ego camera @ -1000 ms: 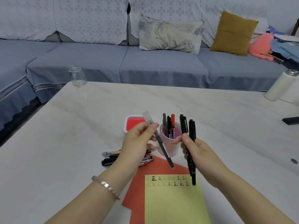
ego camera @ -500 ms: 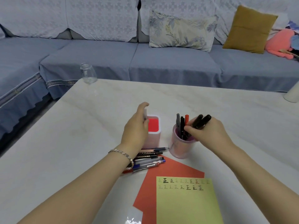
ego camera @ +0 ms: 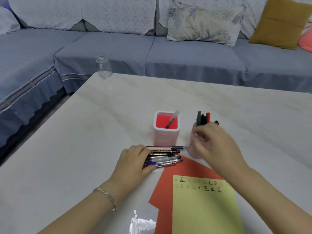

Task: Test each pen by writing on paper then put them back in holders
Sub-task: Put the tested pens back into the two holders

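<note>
**Work surface.** 1 pale marble-look table (ego camera: 94, 141) is in view, with 2 pen holders set upright side by side, near but apart.

**Holders.**
- Square holder (ego camera: 166, 135), pink-white w/ red interior: 1 clear-capped pen (ego camera: 172, 119) is leant inside, cap up.
- Round holder (ego camera: 192, 152), translucent pink: largely hidden by the right hand. Approx. 5 upright pens (ego camera: 202, 117) are seen above its rim: 1 grey, 1 red, the rest black.

**Loose pens.** Approx. 6 loose pens (ego camera: 164, 156) are stacked flat on the table just in front of the square holder, tips toward the round holder; exact qty cannot be confirmed.

**Paper.** 1 yellow-green sheet (ego camera: 204, 210) is laid on 1 red sheet (ego camera: 166, 191). 2 rows of test characters are written along its far edge.

**Hands.**
- Left hand (ego camera: 133, 163), w/ 1 bracelet (ego camera: 106, 196) at the wrist: fingers are curled over the left ends of the loose pens, thumb at the near side; the stack is grasped.
- Right hand (ego camera: 215, 146): held in front of the round holder, motion-blurred. Fingers appear bent; whether anything is held cannot be told.

**Background.** 1 glass jar (ego camera: 103, 66) is at the far table corner. 1 blue sofa (ego camera: 185, 54) carries 1 leaf-print cushion (ego camera: 202, 22) and 1 mustard cushion (ego camera: 280, 22).
</note>
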Motion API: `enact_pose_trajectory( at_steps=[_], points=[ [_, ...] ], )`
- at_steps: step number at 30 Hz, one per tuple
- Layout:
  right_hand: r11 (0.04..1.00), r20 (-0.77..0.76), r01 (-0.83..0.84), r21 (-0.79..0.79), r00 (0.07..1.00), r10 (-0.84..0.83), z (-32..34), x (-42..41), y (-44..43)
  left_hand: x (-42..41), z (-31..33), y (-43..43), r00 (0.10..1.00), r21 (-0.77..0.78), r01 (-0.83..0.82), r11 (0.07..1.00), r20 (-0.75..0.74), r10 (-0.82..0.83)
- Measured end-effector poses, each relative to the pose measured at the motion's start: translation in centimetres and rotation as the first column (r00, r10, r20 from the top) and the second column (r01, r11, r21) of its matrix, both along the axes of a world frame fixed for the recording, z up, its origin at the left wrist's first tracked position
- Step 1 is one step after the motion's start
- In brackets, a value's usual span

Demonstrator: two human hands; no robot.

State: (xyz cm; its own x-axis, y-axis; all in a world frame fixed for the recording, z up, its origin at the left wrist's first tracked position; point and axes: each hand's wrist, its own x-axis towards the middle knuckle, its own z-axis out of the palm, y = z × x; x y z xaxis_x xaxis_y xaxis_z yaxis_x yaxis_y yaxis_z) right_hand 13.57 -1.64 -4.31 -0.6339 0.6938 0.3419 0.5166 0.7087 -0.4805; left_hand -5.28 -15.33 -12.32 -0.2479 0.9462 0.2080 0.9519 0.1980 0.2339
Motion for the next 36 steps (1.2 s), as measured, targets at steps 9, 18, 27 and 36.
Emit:
enact_pose_trajectory(
  at_steps=[9, 18, 27, 36],
  points=[
    [0.877, 0.571, -0.478, 0.047, 0.733, 0.369, -8.3, -5.8, -3.2, 0.8, -1.1, -0.9, 0.987, -0.203, -0.156, 0.967, 0.001, 0.159],
    [0.885, 0.655, -0.441, 0.146, 0.714, 0.248, -10.5, -6.3, -2.7, 1.1, -1.7, -1.3, 0.986, -0.25, -0.152, 0.956, 0.022, 0.162],
    [0.916, 0.501, -0.341, -0.214, 0.767, 0.402, -6.7, -3.8, -2.5, 1.1, 0.6, -1.9, 0.68, 0.069, -0.316, 0.946, 0.711, 0.175],
    [0.302, -0.339, -0.358, -0.884, 0.934, 0.114, -2.6, -1.1, -5.1, 5.5, 5.2, 0.3, -0.046, 0.054, -0.21, 0.976, 0.997, -0.065]
  ],
)
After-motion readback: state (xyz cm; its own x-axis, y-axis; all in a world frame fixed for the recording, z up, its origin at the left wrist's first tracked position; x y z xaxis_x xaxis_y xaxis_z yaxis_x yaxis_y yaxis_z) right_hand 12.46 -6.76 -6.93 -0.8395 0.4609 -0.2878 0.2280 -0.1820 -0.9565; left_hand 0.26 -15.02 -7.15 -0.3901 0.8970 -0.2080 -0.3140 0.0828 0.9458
